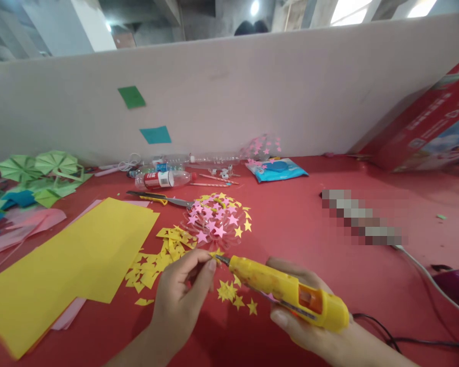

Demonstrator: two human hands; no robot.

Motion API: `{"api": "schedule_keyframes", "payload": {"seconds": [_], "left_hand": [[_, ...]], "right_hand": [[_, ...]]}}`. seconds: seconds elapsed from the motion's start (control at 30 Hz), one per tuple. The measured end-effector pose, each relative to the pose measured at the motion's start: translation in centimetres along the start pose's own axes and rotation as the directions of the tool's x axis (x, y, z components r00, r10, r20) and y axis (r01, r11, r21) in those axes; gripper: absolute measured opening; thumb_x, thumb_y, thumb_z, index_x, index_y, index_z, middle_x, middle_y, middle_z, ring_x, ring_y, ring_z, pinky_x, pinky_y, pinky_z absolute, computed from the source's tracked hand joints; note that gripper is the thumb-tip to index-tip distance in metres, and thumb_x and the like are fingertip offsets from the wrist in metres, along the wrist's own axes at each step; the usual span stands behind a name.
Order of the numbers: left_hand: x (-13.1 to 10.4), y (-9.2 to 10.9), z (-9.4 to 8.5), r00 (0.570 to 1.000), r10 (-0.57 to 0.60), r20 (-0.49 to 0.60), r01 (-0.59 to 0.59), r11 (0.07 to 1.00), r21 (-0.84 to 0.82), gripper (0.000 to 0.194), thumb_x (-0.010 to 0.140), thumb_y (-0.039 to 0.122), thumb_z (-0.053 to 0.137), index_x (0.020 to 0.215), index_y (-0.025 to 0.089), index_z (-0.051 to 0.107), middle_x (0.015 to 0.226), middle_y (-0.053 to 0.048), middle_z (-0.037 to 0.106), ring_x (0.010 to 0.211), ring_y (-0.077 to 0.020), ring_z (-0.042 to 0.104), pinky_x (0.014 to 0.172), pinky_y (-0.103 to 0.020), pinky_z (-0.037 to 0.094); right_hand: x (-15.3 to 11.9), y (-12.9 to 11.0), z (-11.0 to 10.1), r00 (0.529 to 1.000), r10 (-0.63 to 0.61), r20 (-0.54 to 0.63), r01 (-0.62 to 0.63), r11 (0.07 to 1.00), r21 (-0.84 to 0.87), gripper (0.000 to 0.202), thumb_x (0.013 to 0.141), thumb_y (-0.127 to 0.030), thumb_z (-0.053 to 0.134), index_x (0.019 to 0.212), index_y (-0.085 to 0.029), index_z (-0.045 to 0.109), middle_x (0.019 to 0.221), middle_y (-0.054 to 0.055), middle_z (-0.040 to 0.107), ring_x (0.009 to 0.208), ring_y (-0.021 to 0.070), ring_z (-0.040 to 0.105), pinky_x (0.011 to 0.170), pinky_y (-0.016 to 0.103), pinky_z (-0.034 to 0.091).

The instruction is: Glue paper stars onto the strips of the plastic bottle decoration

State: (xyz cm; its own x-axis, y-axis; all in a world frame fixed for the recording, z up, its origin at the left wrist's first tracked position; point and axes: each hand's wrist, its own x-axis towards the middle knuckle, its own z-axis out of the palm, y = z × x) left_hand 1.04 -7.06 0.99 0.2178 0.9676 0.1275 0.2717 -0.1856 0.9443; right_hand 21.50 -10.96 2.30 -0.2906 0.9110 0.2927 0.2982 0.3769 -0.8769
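Note:
My left hand pinches a small yellow paper star between thumb and fingertips. My right hand is wrapped round a yellow glue gun, whose metal nozzle touches or nearly touches that star. Just below the nozzle, several loose yellow stars lie on the red table. Beyond my hands sits a clear plastic piece covered with pink and yellow stars. Yellow paper scraps with star-shaped cutouts are scattered left of it, close to my left hand.
Yellow sheets cover the left side. Behind are scissors, plastic bottles and a blue wipes pack. Green paper fans lie far left. A blurred-out strip with a white cable and a red box are right.

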Motion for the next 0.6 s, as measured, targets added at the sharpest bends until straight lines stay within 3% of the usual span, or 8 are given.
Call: {"api": "schedule_keyframes", "payload": {"seconds": [0.27, 0.6], "left_hand": [[-0.03, 0.09, 0.01, 1.0, -0.018, -0.005, 0.018, 1.0, -0.008, 0.029, 0.089, 0.038, 0.048, 0.068, 0.019, 0.053, 0.052, 0.005, 0.043, 0.043, -0.0076, 0.04, 0.042, -0.018, 0.033], [-0.01, 0.25, -0.04, 1.0, 0.0, -0.018, 0.0, 1.0, -0.006, 0.028, 0.088, 0.035, 0.049, 0.066, 0.019, 0.053, 0.051, 0.004, 0.045, 0.043, -0.0078, 0.041, 0.042, -0.018, 0.034]], "right_hand": [[0.22, -0.12, -0.25, 0.999, 0.022, 0.033, -0.021, 0.999, -0.027, 0.03, 0.085, -0.043, 0.052, 0.065, -0.022, 0.044, 0.066, -0.001, 0.043, 0.052, 0.0103, 0.045, 0.048, 0.022, 0.041], [0.38, -0.29, -0.25, 0.999, 0.003, 0.048, 0.001, 0.996, -0.094, 0.031, 0.086, -0.043, 0.051, 0.065, -0.021, 0.048, 0.062, -0.002, 0.044, 0.051, 0.0102, 0.044, 0.047, 0.022, 0.039]]}}
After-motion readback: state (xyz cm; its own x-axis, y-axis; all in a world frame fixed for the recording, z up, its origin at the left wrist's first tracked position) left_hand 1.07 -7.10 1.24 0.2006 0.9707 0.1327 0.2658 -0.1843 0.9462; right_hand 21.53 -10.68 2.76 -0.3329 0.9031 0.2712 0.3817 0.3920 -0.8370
